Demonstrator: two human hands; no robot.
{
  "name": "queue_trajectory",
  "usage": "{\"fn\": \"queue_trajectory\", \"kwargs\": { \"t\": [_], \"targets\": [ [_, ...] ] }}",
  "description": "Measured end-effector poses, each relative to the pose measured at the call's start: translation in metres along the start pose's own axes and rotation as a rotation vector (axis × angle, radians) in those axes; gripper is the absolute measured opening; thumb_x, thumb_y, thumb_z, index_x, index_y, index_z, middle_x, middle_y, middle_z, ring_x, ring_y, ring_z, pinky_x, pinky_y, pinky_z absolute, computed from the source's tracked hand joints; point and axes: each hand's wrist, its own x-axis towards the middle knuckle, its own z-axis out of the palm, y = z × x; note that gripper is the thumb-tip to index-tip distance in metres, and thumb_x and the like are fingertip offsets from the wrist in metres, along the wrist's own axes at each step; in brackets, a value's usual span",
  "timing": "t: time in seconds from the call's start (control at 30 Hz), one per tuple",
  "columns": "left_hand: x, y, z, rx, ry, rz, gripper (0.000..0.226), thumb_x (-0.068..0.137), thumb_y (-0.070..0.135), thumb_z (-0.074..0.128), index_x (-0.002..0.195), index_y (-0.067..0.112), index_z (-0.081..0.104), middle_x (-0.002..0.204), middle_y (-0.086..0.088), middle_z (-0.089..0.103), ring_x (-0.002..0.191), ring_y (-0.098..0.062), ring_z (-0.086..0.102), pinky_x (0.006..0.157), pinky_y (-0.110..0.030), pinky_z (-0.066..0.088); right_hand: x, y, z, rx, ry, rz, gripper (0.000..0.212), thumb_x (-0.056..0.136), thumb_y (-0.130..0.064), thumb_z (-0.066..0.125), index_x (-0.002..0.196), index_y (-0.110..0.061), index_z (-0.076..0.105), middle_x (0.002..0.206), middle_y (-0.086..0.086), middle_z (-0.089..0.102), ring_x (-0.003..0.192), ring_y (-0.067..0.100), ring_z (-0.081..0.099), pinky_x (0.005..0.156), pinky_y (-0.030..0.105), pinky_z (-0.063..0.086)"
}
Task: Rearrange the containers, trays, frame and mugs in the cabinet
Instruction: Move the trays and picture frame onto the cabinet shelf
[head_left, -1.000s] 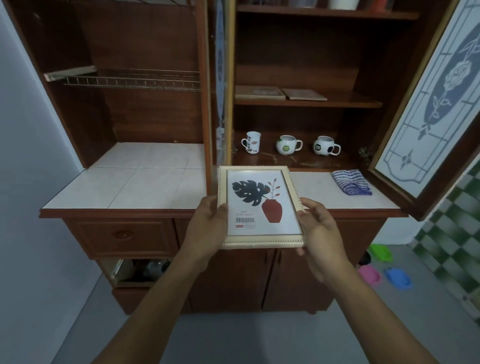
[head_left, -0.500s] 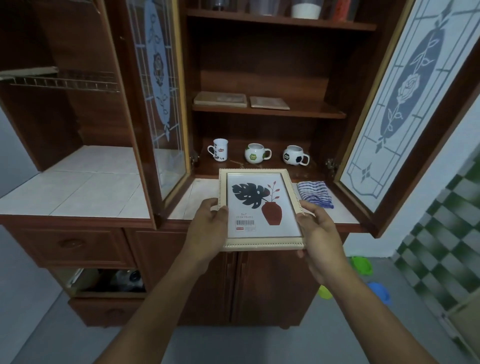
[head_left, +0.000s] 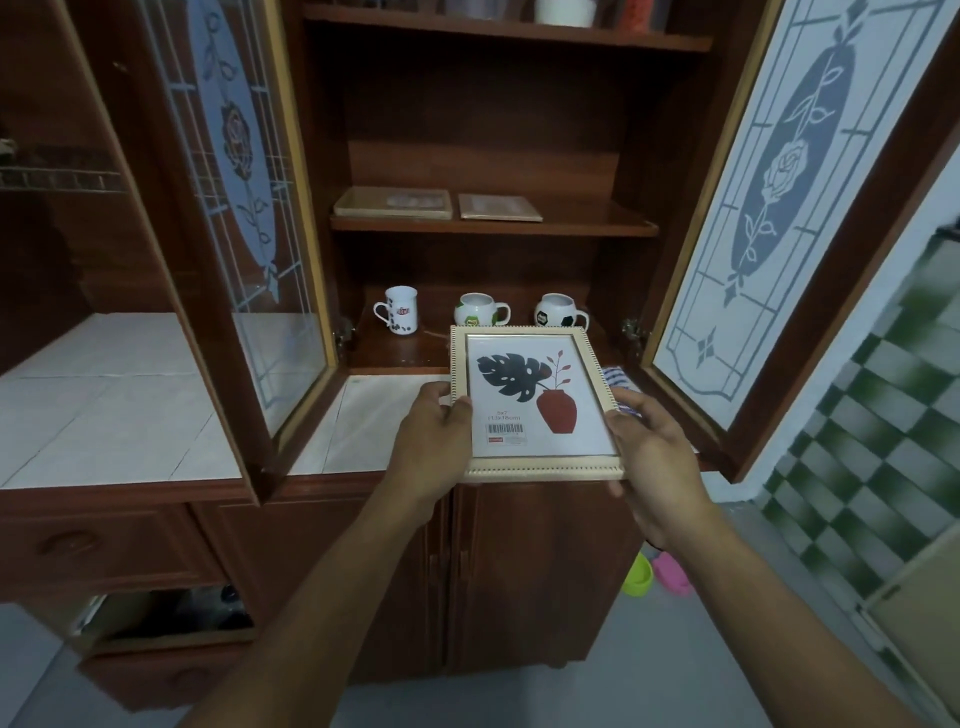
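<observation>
I hold a cream picture frame (head_left: 535, 400) with a leaf-and-vase print in both hands, over the tiled counter in front of the open cabinet. My left hand (head_left: 428, 441) grips its left edge, my right hand (head_left: 649, 452) its lower right corner. On the bottom shelf behind it stand three mugs: a tall white one (head_left: 399, 312), a round green-patterned one (head_left: 479, 309) and a round black-patterned one (head_left: 558, 310). Two flat trays (head_left: 393, 202) (head_left: 500, 207) lie on the middle shelf. Containers (head_left: 565, 10) stand on the top shelf, cut off by the frame's edge.
Two glass doors with etched roses stand open, left door (head_left: 244, 218) and right door (head_left: 779, 208). A striped cloth (head_left: 618, 376) lies on the white-tiled counter (head_left: 130, 410), partly behind the frame. Small coloured bowls (head_left: 657, 571) sit on the floor at right.
The view has moved closer to the open cabinet and to the right. The frame stays held in both hands, now nearer the bottom shelf and the mugs.
</observation>
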Motion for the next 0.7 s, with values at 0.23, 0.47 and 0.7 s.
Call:
{"fn": "queue_trajectory", "kwargs": {
  "t": [0.23, 0.47, 0.7],
  "targets": [
    [0.037, 0.01, 0.024, -0.041, -0.027, -0.008, 0.035, 0.103, 0.029, 0.039, 0.137, 0.024, 0.042, 0.119, 0.005, 0.062, 0.086, -0.008, 0.062, 0.051, -0.016, 0.053, 0.042, -0.006, -0.011, -0.012, 0.007, -0.012, 0.023, 0.102, -0.014, 0.047, 0.123, -0.016, 0.056, 0.098, 0.017, 0.071, 0.059, 0.023, 0.058, 0.032, 0.021, 0.034],
    [0.081, 0.033, 0.065, -0.114, -0.053, 0.01, 0.024, 0.103, 0.024, 0.039, 0.126, 0.03, 0.046, 0.106, 0.009, 0.064, 0.079, -0.008, 0.065, 0.044, -0.022, 0.051, 0.104, -0.019, -0.037, -0.038, -0.005, -0.055, 0.026, 0.102, -0.015, 0.046, 0.127, -0.015, 0.053, 0.094, 0.014, 0.072, 0.053, 0.018, 0.057, 0.034, 0.023, 0.035],
    [0.122, 0.058, 0.096, -0.109, -0.025, 0.025, 0.03, 0.103, 0.025, 0.038, 0.133, 0.025, 0.045, 0.118, 0.003, 0.063, 0.083, -0.01, 0.063, 0.045, -0.023, 0.053, 0.156, -0.041, -0.053, -0.068, -0.035, -0.047, 0.026, 0.102, -0.018, 0.046, 0.128, -0.019, 0.052, 0.089, 0.008, 0.074, 0.064, 0.023, 0.066, 0.036, 0.023, 0.038]
  ]
}}
